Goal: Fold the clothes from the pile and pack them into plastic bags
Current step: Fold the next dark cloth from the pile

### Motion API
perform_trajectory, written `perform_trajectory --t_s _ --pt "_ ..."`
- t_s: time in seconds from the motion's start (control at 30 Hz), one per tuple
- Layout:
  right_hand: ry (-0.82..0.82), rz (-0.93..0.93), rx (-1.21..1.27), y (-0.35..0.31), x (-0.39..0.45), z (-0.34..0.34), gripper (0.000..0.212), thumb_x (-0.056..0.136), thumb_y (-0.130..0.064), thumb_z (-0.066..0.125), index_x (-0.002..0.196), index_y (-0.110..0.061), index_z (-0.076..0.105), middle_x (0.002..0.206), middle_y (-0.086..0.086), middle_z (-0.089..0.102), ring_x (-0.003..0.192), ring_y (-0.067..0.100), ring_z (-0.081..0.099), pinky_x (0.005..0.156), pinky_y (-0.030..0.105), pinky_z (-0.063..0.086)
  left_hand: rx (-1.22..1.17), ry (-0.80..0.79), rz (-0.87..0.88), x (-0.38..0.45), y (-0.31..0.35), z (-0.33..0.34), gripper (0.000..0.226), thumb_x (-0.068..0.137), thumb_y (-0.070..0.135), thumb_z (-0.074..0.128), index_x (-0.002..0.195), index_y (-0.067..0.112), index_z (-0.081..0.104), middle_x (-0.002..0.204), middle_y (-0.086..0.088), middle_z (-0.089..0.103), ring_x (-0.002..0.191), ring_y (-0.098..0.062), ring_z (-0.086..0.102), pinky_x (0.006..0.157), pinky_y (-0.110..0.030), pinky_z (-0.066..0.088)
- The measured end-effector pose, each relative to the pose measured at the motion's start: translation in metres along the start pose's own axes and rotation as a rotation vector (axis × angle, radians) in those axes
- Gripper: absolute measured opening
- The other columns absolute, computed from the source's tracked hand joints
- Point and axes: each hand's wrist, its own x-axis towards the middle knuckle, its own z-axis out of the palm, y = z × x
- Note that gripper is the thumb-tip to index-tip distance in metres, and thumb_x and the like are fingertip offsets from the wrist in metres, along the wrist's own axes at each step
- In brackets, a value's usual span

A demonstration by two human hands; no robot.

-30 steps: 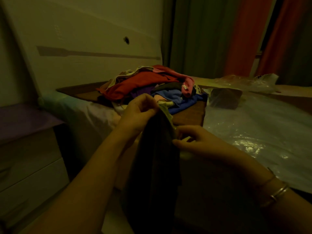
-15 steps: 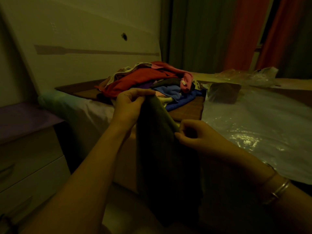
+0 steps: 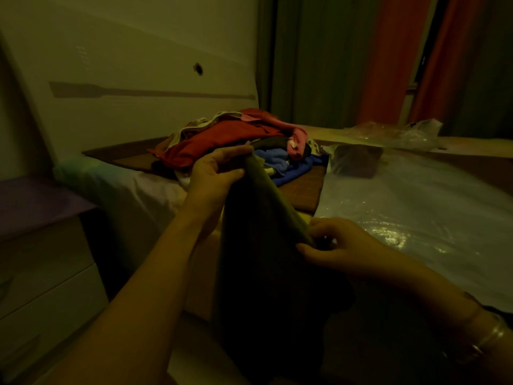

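Drawers [image 3: 41, 295] sat far left of the dark garment [image 3: 266, 273], flat pale fronts under a purple-looking top. Headboard panel [image 3: 125, 79] behind them was smooth and pale, one small round hole in it. Left hand [image 3: 215, 176] pinched the garment's upper corner, fingers curled over the edge, thumb under. Garment was soft knit-looking cloth, dark with a lighter olive hem running diagonally from the left hand down to the right hand; rest hung limp in front of the bed edge. Clothes pile [image 3: 236, 143] lay beyond the garment's top corner on a brown quilted mat [image 3: 305, 190]: crumpled red, pink and blue pieces, loose heap. Right hand [image 3: 341, 248] gripped the hem's lower end, fingers curled round it; thin bangles [image 3: 488, 337] on that wrist. Right of the garment, glossy clear plastic sheeting [image 3: 416, 212] covered the bed, wrinkled. Crumpled plastic bags [image 3: 394, 134] lay further back right. Curtains [image 3: 388, 59] hung behind, orange and grey-green folds.
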Motion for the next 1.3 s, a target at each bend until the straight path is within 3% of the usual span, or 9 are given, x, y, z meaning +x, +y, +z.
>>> perform_trajectory --t_s 0.2,0.4,0.57,0.73,0.87,0.97,1.07,1.2,1.3 --pt "-0.032 0.1 -0.032 0.007 -0.015 -0.015 0.005 0.083 -0.025 0.07 0.085 -0.02 0.07 0.079 -0.001 0.066 0.074 0.013 0.064 0.067 0.027 0.05 0.016 0.116 -0.02 0.011 -0.002 -0.026 0.041 0.084 -0.012 0.053 0.104 0.02 0.068 0.12 -0.015 0.064 0.115 -0.029 0.06 0.099 -0.044 0.048" --pt "0.067 0.058 -0.037 0.009 -0.029 -0.035 0.021 0.084 -0.018 0.069 0.068 -0.022 0.056 0.063 -0.01 0.055 0.057 0.007 0.052 0.056 0.021 0.04 0.014 0.27 -0.08 0.017 -0.005 -0.042 0.038 0.087 -0.015 0.049 0.111 0.011 0.063 0.102 0.002 0.064 0.1 -0.015 0.062 0.077 -0.019 0.053" --pt "0.201 0.043 0.039 0.009 -0.031 -0.049 0.015 0.081 -0.016 0.072 0.077 -0.014 0.058 0.071 0.007 0.058 0.064 0.02 0.059 0.06 0.041 0.048 0.048 0.304 -0.127 0.02 -0.015 -0.054 0.041 0.087 -0.014 0.05 0.114 0.014 0.063 0.122 -0.013 0.059 0.114 -0.025 0.058 0.092 -0.031 0.05" --pt "0.292 0.113 -0.068 0.006 -0.024 -0.048 0.024 0.077 -0.02 0.076 0.071 -0.017 0.053 0.066 -0.002 0.052 0.058 0.008 0.05 0.056 0.027 0.039 0.096 0.378 -0.153 0.024 -0.019 -0.062 0.04 0.088 -0.011 0.051 0.117 0.013 0.064 0.108 -0.008 0.062 0.083 -0.01 0.06 0.067 -0.014 0.052" --pt "0.327 0.137 -0.135 0.002 -0.017 -0.046 0.03 0.077 -0.023 0.075 0.064 -0.015 0.049 0.062 0.001 0.048 0.058 0.011 0.045 0.058 0.029 0.036 0.107 0.454 -0.178 0.027 -0.019 -0.07 0.04 0.09 -0.009 0.051 0.122 0.013 0.061 0.085 0.005 0.057 0.07 -0.002 0.052 0.052 -0.004 0.046" --pt "0.326 0.151 -0.024 -0.001 -0.008 -0.045 0.022 0.076 -0.016 0.075 0.071 -0.01 0.054 0.07 0.008 0.053 0.064 0.013 0.05 0.06 0.031 0.04 0.125 0.475 -0.19 0.03 -0.017 -0.078 0.037 0.092 -0.004 0.051 0.123 0.014 0.061 0.104 0.0 0.059 0.082 -0.006 0.054 0.058 -0.006 0.046" --pt "0.373 0.192 0.181 -0.006 0.001 -0.042 0.024 0.076 -0.002 0.074 0.088 -0.014 0.056 0.083 0.004 0.06 0.073 0.009 0.058 0.061 0.018 0.044 0.129 0.508 -0.212 0.029 -0.015 -0.084 0.024 0.092 0.006 0.056 0.111 0.017 0.065 0.121 -0.005 0.059 0.1 -0.013 0.055 0.068 -0.013 0.044" --pt "0.479 0.189 0.543 -0.017 0.014 -0.034 0.045 0.076 0.006 0.071 0.112 -0.013 0.051 0.09 0.006 0.064 0.075 0.007 0.065 0.06 0.013 0.052 0.233 0.392 -0.196 0.019 -0.003 -0.064 0.019 0.09 0.021 0.061 0.107 0.015 0.057 0.101 0.0 0.055 0.096 -0.015 0.055 0.065 -0.02 0.042" --pt "0.521 0.135 0.598 -0.024 0.026 -0.025 0.045 0.074 0.006 0.073 0.109 -0.012 0.051 0.096 0.009 0.065 0.083 0.013 0.067 0.066 0.017 0.055 0.228 0.105 -0.144 0.001 0.015 -0.028 0.021 0.086 0.031 0.065 0.104 0.023 0.055 0.102 0.002 0.055 0.095 -0.016 0.055 0.08 -0.031 0.047"
